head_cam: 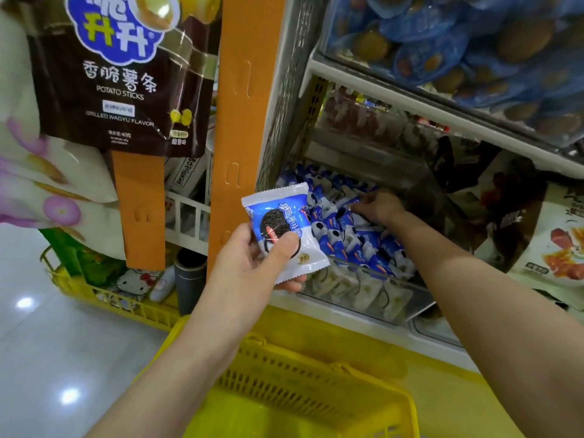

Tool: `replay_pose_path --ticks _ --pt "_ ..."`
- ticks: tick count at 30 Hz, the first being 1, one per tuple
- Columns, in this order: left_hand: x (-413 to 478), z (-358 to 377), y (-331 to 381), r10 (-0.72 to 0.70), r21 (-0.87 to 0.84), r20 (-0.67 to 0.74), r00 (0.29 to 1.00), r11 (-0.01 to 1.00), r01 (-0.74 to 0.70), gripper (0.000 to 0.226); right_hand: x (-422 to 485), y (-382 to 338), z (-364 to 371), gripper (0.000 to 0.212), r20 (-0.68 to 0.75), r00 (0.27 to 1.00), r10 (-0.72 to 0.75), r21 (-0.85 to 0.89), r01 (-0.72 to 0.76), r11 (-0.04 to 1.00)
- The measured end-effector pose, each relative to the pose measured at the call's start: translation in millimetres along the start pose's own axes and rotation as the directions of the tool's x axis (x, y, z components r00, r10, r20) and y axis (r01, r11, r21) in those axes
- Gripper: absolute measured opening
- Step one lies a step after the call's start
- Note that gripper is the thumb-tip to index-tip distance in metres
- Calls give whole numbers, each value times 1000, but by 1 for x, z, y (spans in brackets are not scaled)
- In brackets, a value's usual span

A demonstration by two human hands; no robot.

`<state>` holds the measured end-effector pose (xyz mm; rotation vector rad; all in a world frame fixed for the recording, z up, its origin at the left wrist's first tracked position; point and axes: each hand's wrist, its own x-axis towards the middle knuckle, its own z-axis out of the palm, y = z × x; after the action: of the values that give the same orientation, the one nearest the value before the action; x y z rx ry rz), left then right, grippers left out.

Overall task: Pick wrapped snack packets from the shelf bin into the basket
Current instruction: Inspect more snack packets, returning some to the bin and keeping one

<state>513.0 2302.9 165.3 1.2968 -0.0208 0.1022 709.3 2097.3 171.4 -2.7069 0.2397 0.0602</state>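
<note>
The blue and white cookie packet is sitting in the left hand, thumb pressing on the front and fingers curling behind, so it's clamped tight, just in front of the shelf bin and above the yellow basket. The right hand is reaching into the bin, fingertips digging into the pile of matching packets. Honestly can't tell if it's pinching 1 or just feeling around. If I'm doing this step, I'm bringing the left hand straight down and letting go low inside the basket so nothing's bouncing off the rim, while the right is grabbing just 1 by its crimped edge and lifting clear of the bin's front wall. A potato sticks bag is hanging up left.
</note>
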Motion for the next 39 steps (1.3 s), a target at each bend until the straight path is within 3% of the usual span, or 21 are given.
replay_pose_path --ticks 3,7,10,14,20,26,31,35,39 --pt "0 2 -2 -39 -56 -6 999 998 39 26 -13 1 -3 26 -241 965 -102 141 139 980" --pt "-6 7 -4 -55 -75 -20 998 996 54 21 -46 -9 -20 14 -539 782 -312 113 434 894" --pt "-13 10 -7 -60 -73 -23 998 996 58 22 -86 -16 -30 12 -615 673 -410 106 586 803" --pt "-22 15 -11 -110 -89 4 994 990 110 21 -142 -15 -31 14 -542 768 -342 396 592 702" --pt "-38 26 -26 -186 -124 55 981 974 191 47 -190 7 -22 15 -304 881 -361 485 470 737" --pt "-47 34 -41 -261 -129 92 961 954 271 31 -208 25 -2 11 -79 956 -284 631 268 728" --pt "-48 34 -38 -340 -260 240 909 880 398 48 -217 29 7 8 72 966 -247 793 95 601" --pt "-44 32 -36 -331 -150 258 908 914 376 51 -225 28 10 19 66 918 -391 767 205 609" --pt "-41 28 -35 -305 -151 188 933 930 335 58 -227 26 12 23 -2 913 -408 761 266 592"
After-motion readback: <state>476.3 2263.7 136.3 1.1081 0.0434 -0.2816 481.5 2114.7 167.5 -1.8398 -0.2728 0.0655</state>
